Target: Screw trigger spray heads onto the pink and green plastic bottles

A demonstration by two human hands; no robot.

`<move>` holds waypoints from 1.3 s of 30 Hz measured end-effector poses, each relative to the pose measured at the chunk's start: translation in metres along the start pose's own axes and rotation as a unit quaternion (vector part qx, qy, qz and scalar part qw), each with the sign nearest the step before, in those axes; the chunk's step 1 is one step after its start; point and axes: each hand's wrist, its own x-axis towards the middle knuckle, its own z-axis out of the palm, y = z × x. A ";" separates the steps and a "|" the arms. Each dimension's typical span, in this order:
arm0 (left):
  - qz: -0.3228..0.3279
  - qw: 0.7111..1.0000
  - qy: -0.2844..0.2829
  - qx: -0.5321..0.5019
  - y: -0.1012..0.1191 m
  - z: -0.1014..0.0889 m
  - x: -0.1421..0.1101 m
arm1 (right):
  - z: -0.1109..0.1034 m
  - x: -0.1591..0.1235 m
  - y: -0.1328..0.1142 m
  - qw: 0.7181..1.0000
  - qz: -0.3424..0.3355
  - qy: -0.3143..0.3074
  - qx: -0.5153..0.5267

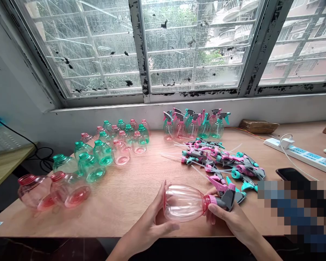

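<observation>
A clear pink spray bottle point(183, 203) lies on its side in the air near the table's front edge, its base to the left. My left hand point(149, 226) cups the base, thumb and fingers around it. At the neck, my right hand point(233, 219) grips the pink collar of a grey and pink spray head point(227, 197), which sits on the bottle mouth. How tightly the collar sits cannot be made out. Just behind my right hand is a pile of loose trigger spray heads point(214, 156) in grey, pink and teal with thin clear tubes.
Several open pink and green bottles point(91, 166) stand on the left of the wooden table point(141, 188). Several bottles with spray heads point(191, 125) stand by the window wall. A white power strip point(301, 154), a phone point(290, 174) and a brown bundle point(258, 126) are on the right.
</observation>
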 end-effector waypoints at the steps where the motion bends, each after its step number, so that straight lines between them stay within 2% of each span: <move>1: 0.002 1.000 0.003 0.007 0.000 0.000 0.001 | 0.000 0.000 0.000 1.000 -0.002 0.003 0.002; 6: 0.000 1.000 0.015 0.023 -0.002 0.001 0.001 | 0.001 0.000 -0.001 1.000 -0.001 0.010 -0.005; 11: -0.008 0.999 0.010 -0.043 -0.001 0.000 0.000 | 0.002 -0.001 -0.002 0.999 0.003 0.019 -0.027; 17: 0.035 0.998 0.034 0.039 -0.005 0.003 0.000 | 0.004 -0.002 -0.001 0.998 0.009 0.065 -0.016; 21: 0.027 0.997 0.035 0.064 -0.008 0.007 -0.007 | 0.006 -0.004 -0.001 0.997 0.003 0.080 -0.018; 27: 0.030 0.997 -0.023 -0.073 0.004 0.011 -0.009 | 0.006 -0.016 -0.006 0.991 -0.045 0.098 -0.082; 29: 0.040 0.999 -0.013 -0.031 0.007 0.008 -0.008 | 0.006 -0.018 -0.007 0.990 -0.044 0.103 -0.090; 31: 0.079 0.995 0.003 0.066 0.007 0.004 -0.008 | 0.007 -0.019 -0.006 0.993 -0.031 0.093 -0.070; 33: 0.143 0.973 0.024 0.179 0.008 0.000 -0.009 | 0.010 -0.017 -0.005 0.997 0.003 0.071 -0.011; 36: 0.228 0.925 0.042 0.300 0.013 -0.005 -0.011 | 0.015 -0.013 -0.004 0.990 0.088 0.056 0.090; 38: 0.244 0.908 0.040 0.338 0.017 -0.007 -0.014 | 0.017 -0.014 -0.003 0.985 0.112 0.055 0.116; 39: 0.238 0.910 0.034 0.338 0.020 -0.007 -0.015 | 0.017 -0.015 -0.002 0.987 0.101 0.053 0.111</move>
